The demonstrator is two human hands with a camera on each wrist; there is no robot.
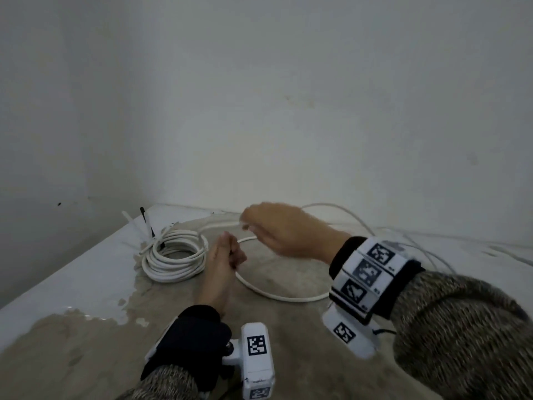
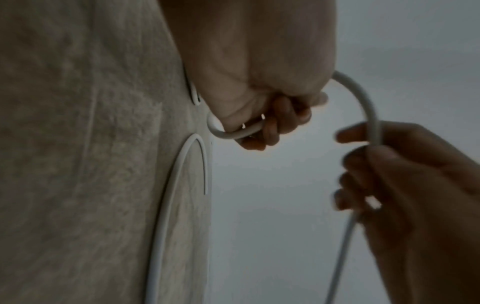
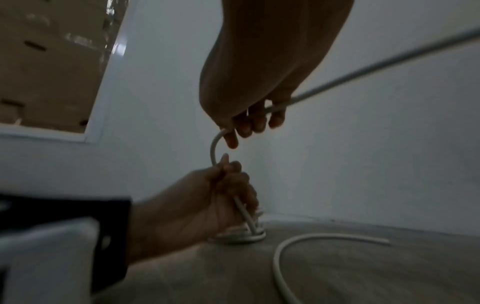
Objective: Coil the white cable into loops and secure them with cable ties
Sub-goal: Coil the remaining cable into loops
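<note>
A white cable [image 1: 277,295] lies in one wide loop on the worn beige tabletop [image 1: 288,356]. My left hand [image 1: 230,252] grips the cable in a fist just above the table, seen close in the left wrist view [image 2: 270,123]. My right hand [image 1: 259,226] pinches the same cable [image 3: 214,148] a short arc further along, a little above and behind the left hand, fingers curled round it [image 3: 249,123]. From there the cable [image 1: 346,212] runs off to the right. A finished white coil [image 1: 176,255] rests left of my hands, with cable ties [image 1: 144,226] sticking up behind it.
A pale wall [image 1: 288,111] stands close behind the table. The table's white left edge [image 1: 57,269] runs diagonally toward me. Slack cable strands [image 1: 432,238] trail along the back right. A framed brown panel [image 3: 52,72] shows high on the left in the right wrist view.
</note>
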